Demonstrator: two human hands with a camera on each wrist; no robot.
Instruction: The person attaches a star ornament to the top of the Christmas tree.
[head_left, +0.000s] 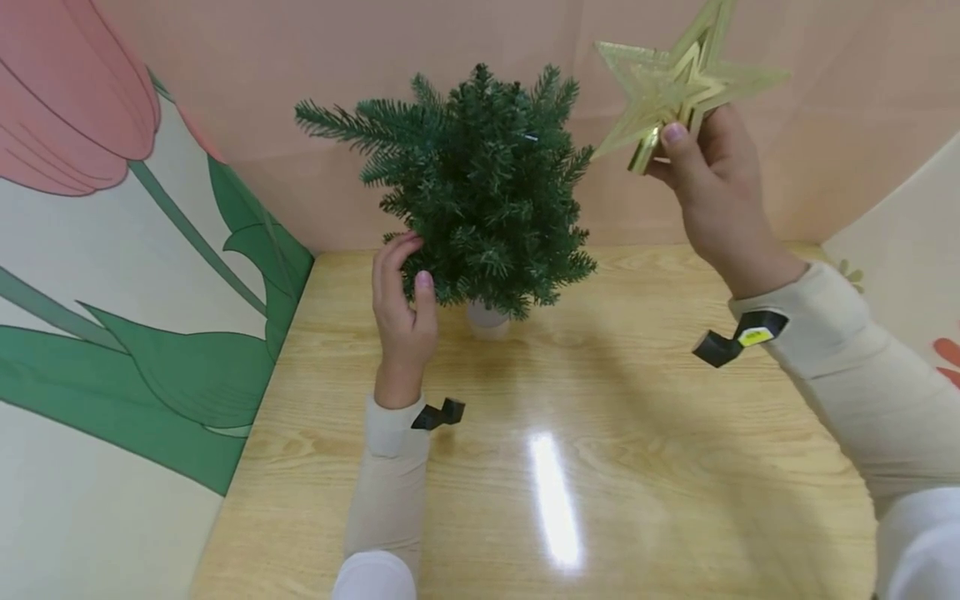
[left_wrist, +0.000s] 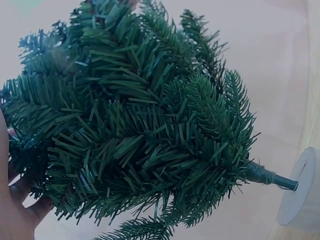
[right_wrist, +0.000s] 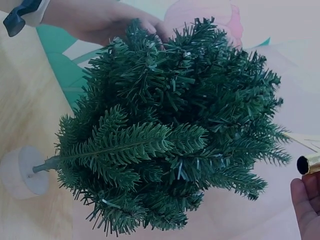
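Observation:
A small artificial Christmas tree (head_left: 487,183) stands upright on a round whitish base (head_left: 489,321), near the back of the table. My left hand (head_left: 403,321) is at the tree's lower left side, its fingers bent around the outer foliage; the branches hide some fingertips in the left wrist view. Raised to the right of the tree, my right hand (head_left: 723,192) pinches a gold star tree topper (head_left: 693,87) by its shiny tube, thumb in front. The tube's hollow end (right_wrist: 303,165) faces the treetop in the right wrist view, apart from the branches.
The wood-grain table (head_left: 637,433) has a bright light reflection (head_left: 555,500) at its front. Behind the tree hangs a pinkish backdrop (head_left: 262,108), and a tulip-patterned panel (head_left: 150,400) lines the left side. A pale panel (head_left: 900,225) stands at the right.

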